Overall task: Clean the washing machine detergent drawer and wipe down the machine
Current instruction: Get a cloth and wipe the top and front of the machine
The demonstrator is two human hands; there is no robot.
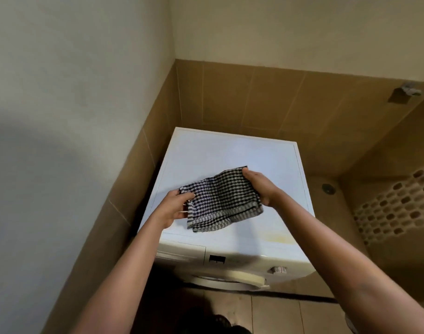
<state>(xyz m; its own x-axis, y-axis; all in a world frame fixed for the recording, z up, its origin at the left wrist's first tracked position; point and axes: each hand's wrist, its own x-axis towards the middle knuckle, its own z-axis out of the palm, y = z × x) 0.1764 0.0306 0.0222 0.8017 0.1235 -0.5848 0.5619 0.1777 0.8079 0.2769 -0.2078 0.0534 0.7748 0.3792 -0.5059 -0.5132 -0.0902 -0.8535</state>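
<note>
Both hands are raised over the white front-loading washing machine point(230, 150), which stands in a corner of tan wall tiles point(254, 100). The left hand point(173, 208) pinches the near-left edge of a black-and-white checked cloth point(223, 201). The right hand point(259, 186) grips its far-right edge, fingers curled round the fabric. The cloth sags between them above the machine's top; contact with it is unclear. The detergent drawer point(179, 251) sits shut at the front panel's left, beside a dark display point(217, 259). Panel markings are too blurred to read.
</note>
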